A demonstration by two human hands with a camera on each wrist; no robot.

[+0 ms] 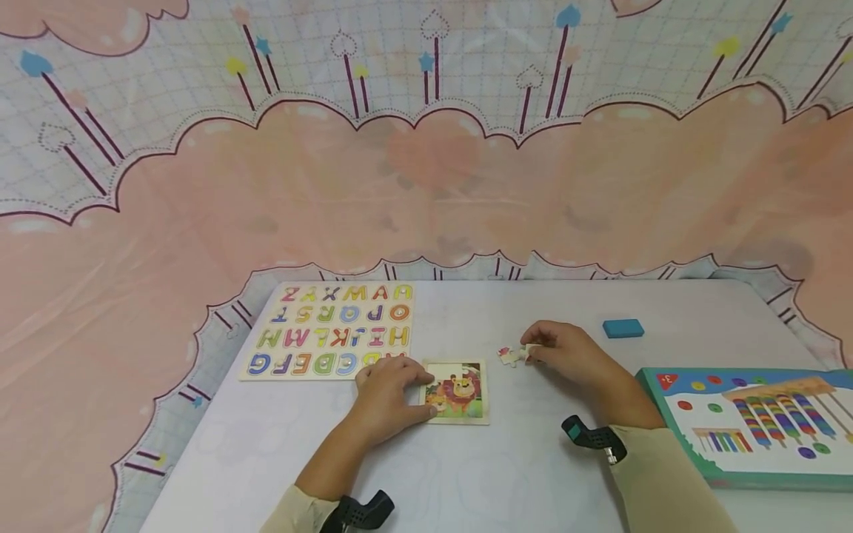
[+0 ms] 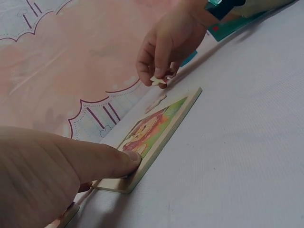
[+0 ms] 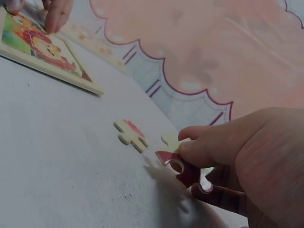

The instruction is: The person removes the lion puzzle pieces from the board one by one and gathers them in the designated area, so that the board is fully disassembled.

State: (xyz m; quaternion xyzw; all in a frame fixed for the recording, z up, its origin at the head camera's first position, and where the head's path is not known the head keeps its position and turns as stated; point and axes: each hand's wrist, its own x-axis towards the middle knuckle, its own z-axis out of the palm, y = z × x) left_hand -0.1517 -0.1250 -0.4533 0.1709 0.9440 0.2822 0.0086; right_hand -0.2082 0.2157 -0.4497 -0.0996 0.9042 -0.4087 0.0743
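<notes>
The right wrist view shows what the head view hides: the held piece (image 3: 190, 173) has a dark red face with a round notch and a knob, while from the left wrist mainly its pale side appears. A pale bit shows beyond the right thumb; whether it belongs to another piece I cannot tell. The head view alone takes in the whole letter board (image 1: 320, 376) in the surface's (image 1: 506, 474) far left corner, the blue block (image 1: 623, 329) near the far edge and the abacus-printed box (image 1: 753, 429) along the right side.

The right hand (image 1: 566, 352) pinches the held piece between thumb and fingertips, just above the surface. A loose piece (image 3: 132, 136) with a pinkish-red patch lies near it, between hand and puzzle (image 1: 460, 392). The lion puzzle lies flat, just right of the letter board's near right corner, with a pale gap along the picture's far side. The left hand (image 1: 389, 396) spreads thumb and fingers widely over the puzzle's left part, thumb resting on the near side.
</notes>
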